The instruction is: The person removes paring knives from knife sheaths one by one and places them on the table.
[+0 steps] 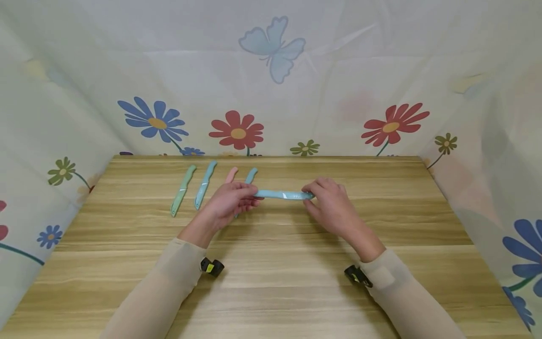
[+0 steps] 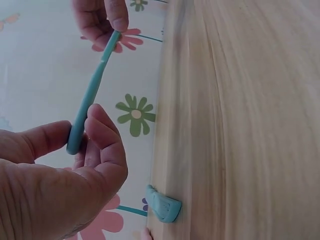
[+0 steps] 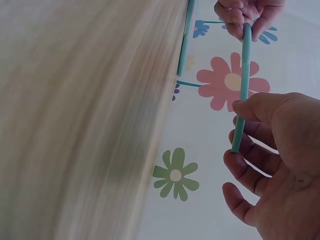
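A light-blue knife in a matching sheath (image 1: pixel 277 194) is held level above the table, lying crosswise between both hands. My left hand (image 1: pixel 228 201) pinches its handle end between thumb and fingers. At the sheathed tip, my right hand (image 1: pixel 332 205) pinches with the thumb on one side and fingers on the other. The left wrist view shows the rounded butt of the knife (image 2: pixel 87 107) by the left thumb. From the right wrist, the narrow edge of the knife (image 3: pixel 245 80) shows. My left hand partly hides a pink knife (image 1: pixel 231 175) and another blue knife (image 1: pixel 251 175) behind it.
A green sheathed knife (image 1: pixel 182 190) and a blue sheathed knife (image 1: pixel 205 185) lie side by side, left of my left hand. The wood-grain table (image 1: pixel 279 282) ends at a flower-printed cloth (image 1: pixel 330 84) along the back and sides.
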The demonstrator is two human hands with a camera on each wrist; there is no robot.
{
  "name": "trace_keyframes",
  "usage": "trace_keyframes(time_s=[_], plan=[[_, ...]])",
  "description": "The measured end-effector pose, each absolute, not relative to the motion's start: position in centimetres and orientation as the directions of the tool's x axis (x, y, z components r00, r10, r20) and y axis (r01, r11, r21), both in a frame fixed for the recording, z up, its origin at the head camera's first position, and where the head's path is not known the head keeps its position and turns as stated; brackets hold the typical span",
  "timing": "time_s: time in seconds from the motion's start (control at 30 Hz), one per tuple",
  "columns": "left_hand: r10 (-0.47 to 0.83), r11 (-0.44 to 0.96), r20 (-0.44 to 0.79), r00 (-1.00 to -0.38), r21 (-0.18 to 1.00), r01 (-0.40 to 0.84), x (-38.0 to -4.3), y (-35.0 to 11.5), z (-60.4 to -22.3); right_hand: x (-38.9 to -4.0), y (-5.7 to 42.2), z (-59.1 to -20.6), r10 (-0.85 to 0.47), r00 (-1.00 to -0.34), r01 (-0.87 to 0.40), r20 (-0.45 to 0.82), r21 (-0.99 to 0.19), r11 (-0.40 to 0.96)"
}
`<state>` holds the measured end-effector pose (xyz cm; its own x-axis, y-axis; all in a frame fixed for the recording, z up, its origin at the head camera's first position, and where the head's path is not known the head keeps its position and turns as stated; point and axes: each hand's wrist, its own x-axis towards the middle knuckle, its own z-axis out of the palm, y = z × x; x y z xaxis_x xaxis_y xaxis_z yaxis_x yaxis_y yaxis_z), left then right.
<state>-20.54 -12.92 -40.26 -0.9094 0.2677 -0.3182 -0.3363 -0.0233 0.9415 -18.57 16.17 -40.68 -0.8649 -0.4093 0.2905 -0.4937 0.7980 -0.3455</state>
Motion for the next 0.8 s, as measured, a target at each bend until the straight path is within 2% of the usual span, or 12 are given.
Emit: trace_keyframes(time_s=[0.4, 0.8], plan=[[0.257, -0.057, -0.317, -0.913, 0.938, -0.342, -19.7, -12.5, -40.3, -18.3, 17.0, -40.8, -0.451, -0.825, -0.556, 0.342, -0.338, 0.760], [0.258, 0.014, -0.323, -0.911, 0.944, -0.330, -19.4, -12.2, -40.1, -18.2, 17.3, -40.7, -0.478, -0.811, -0.578, 0.338, -0.334, 0.745]])
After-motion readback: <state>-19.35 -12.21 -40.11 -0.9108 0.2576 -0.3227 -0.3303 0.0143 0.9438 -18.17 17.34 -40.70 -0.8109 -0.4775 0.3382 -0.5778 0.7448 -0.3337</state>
